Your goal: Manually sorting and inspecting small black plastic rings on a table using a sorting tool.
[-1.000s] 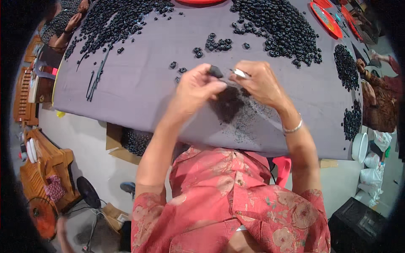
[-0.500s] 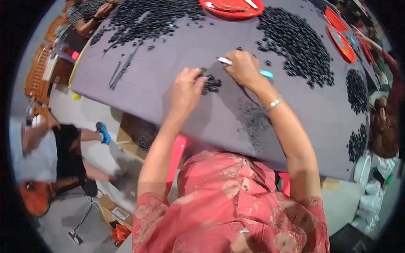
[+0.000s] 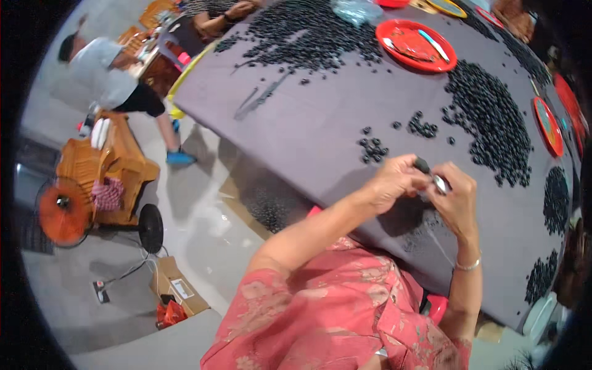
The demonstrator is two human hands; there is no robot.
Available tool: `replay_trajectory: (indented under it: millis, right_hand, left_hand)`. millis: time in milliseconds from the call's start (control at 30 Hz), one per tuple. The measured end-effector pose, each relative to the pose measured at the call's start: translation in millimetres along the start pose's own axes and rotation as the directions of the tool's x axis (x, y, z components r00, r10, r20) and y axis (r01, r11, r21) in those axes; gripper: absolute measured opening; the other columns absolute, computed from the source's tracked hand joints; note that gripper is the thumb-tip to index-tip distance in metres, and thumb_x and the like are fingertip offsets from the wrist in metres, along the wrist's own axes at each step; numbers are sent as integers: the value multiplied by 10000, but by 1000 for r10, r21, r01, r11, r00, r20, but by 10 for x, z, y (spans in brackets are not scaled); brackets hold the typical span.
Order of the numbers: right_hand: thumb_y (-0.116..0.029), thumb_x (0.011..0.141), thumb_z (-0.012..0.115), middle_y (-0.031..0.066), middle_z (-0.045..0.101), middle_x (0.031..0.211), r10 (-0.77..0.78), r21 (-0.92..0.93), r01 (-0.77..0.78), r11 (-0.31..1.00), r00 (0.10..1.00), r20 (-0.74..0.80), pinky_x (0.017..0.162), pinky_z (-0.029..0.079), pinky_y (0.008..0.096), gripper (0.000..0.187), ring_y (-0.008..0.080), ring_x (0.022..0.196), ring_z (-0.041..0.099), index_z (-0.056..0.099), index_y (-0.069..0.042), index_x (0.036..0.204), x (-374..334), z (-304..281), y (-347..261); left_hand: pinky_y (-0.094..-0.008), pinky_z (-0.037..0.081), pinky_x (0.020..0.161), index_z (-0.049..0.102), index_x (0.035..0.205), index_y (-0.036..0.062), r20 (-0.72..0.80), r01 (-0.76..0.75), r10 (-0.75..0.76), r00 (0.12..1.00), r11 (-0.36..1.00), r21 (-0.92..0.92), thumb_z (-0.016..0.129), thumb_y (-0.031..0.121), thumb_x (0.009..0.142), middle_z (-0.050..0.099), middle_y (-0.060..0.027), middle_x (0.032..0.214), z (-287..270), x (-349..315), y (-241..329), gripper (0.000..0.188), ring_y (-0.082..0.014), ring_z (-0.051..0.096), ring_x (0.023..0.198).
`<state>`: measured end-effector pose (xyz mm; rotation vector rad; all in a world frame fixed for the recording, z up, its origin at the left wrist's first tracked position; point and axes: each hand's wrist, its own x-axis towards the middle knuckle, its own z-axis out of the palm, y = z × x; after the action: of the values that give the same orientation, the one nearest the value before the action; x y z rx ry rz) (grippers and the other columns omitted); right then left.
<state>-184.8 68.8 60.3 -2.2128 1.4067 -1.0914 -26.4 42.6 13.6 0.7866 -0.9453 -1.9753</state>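
My left hand [image 3: 391, 184] is closed, with a small dark oval piece [image 3: 422, 165] pinched at its fingertips. Close beside it, my right hand [image 3: 456, 196] is closed round a slim tool [image 3: 439, 184], of which only a shiny whitish part shows between the fingers. Both hands meet above the near edge of the cloth-covered table. A small cluster of dark glossy pieces [image 3: 373, 150] lies just beyond my left hand, and another small cluster [image 3: 422, 126] lies farther off. Fine dark crumbs [image 3: 425, 234] are scattered below my hands.
Large spreads of dark pieces lie at the far left [image 3: 302, 37] and right [image 3: 490, 117]. Between them a red plate [image 3: 401, 60] holds a white and light-blue tool [image 3: 434, 45]. Another person [image 3: 105, 74] is at the left, near an orange fan [image 3: 63, 201].
The view has shifted. My hands have come together nearer my body, the left away from the small cluster with a dark piece in it. The person at the left has moved farther away.
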Motion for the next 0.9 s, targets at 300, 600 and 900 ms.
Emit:
replay_trajectory:
  millis: [300, 600, 900]
  right_hand:
    - [24, 673, 673, 79, 517, 662, -28, 128, 23, 992, 999, 38, 536, 381, 309, 156, 193, 585, 486, 639, -12, 821, -160, -89, 54]
    - [-3, 656, 723, 66, 488, 631, -24, 58, 24, 998, 1000, -3, 520, 373, 309, 148, 191, 560, 472, 632, -17, 771, -132, -111, 43]
    - [-23, 699, 709, 52, 485, 617, 45, 208, -55, 977, 998, 53, 513, 364, 302, 103, 156, 553, 483, 644, -22, 780, -242, -163, 59]
  left_hand:
    - [-183, 440, 588, 521, 1055, 64, 168, 12, -1, 986, 998, -66, 637, 71, 869, 580, 27, 782, -1, -27, -127, 220, -44, 543, 685]
    - [-193, 472, 576, 556, 961, 98, 121, 55, -29, 992, 975, -215, 637, 85, 860, 593, 41, 800, 25, -13, -200, 130, -41, 584, 707]
    - [-234, 475, 668, 492, 1081, 91, 354, 211, -81, 932, 913, -348, 665, 152, 866, 581, 16, 898, 56, -59, -221, 282, -73, 567, 829]
